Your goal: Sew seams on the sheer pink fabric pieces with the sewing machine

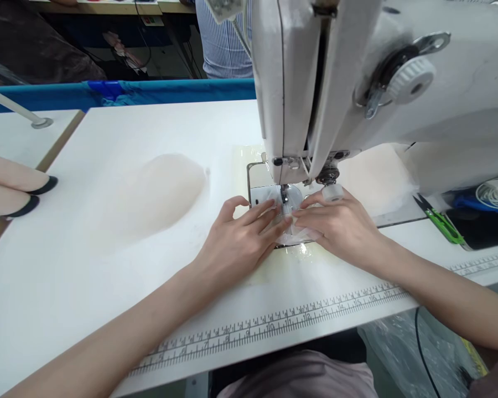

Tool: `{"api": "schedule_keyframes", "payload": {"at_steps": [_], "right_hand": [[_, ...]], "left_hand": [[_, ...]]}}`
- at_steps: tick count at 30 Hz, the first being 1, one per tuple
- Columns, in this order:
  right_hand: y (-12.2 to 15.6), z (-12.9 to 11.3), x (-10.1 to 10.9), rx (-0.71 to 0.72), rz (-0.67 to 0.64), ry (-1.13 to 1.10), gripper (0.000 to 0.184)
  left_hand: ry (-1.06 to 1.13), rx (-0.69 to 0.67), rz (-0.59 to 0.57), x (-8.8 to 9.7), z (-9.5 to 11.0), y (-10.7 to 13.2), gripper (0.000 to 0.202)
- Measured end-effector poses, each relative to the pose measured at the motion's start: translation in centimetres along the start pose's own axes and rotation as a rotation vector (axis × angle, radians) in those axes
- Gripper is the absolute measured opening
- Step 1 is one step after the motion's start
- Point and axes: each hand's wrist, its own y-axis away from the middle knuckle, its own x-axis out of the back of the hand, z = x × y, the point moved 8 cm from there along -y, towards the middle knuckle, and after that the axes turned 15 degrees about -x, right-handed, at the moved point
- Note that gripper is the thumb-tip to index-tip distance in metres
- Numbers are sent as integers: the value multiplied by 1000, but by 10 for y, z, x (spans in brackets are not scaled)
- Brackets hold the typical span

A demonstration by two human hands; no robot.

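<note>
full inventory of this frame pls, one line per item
sewing machine: 1, white, upper right, head over the table
sheer fabric piece: 1, translucent white, under the presser foot and both hands
fabric piles: 2, pale cream, one left on the table, one right beside the machine
thread snips: 1, green, right of the machine
ruler scale: 1, black marks, along the table's near edge
table: 1, white, centre
blue sheet: 1, blue, along the table's far edge
cable coil: 1, white, far right
co-worker's shirt: 1, blue-white stripes, behind the table
left hand: 1, flat on the fabric, grip open
right hand: 1, flat on the fabric, grip open
</note>
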Motion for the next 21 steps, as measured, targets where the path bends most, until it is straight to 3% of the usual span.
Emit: {"api": "schedule_keyframes", "payload": {"at_steps": [8,12,16,21], "right_hand": [[-10,7,-7,-14,89,69,18],[-7,5,-4,31,153,88,21],[-2,1,2,72,185,25,24],[-10,21,0,-141,130,-118,29]], "left_hand": [[-27,102,-18,-3,-18,-4,34],[-55,133,40,-1,-17,-1,26],[129,129,107,-1,-16,0,23],[508,333,41,-12,-37,-6,25]]}}
